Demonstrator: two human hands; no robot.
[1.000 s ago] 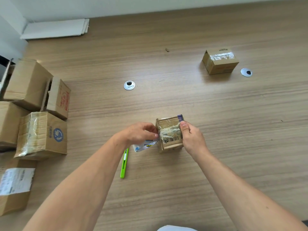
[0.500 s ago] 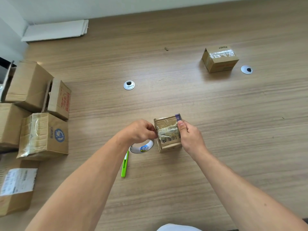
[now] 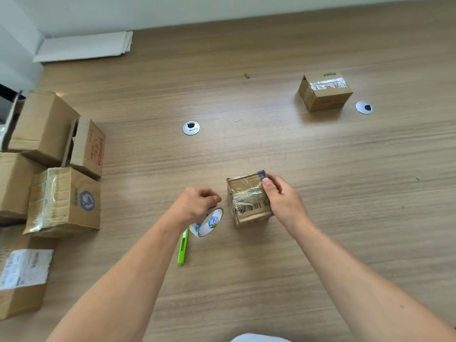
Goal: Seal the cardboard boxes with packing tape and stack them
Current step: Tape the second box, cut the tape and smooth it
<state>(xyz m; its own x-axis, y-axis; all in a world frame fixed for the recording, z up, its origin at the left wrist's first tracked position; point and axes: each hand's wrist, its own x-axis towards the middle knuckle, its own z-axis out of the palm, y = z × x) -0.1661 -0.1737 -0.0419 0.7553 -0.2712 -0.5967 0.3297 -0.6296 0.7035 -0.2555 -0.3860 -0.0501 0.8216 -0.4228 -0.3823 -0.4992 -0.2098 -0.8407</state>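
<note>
Near the middle of the bench (image 3: 246, 280), the small box (image 3: 248, 198) stands with tape across its top. The right hand (image 3: 283, 201) grips its right side, thumb on the tape. Within the last 1 second the left hand (image 3: 195, 206) has left the box's edge and now curls over the tilted tape roll (image 3: 209, 223) just beside it. This seal looks nearly done.

Barcode (image 3: 253, 207) on small box (image 3: 244, 191), digits illegible

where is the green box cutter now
In the head view the green box cutter lies on the table left of centre, below the tape roll at the left hand, left of the small box.
</note>
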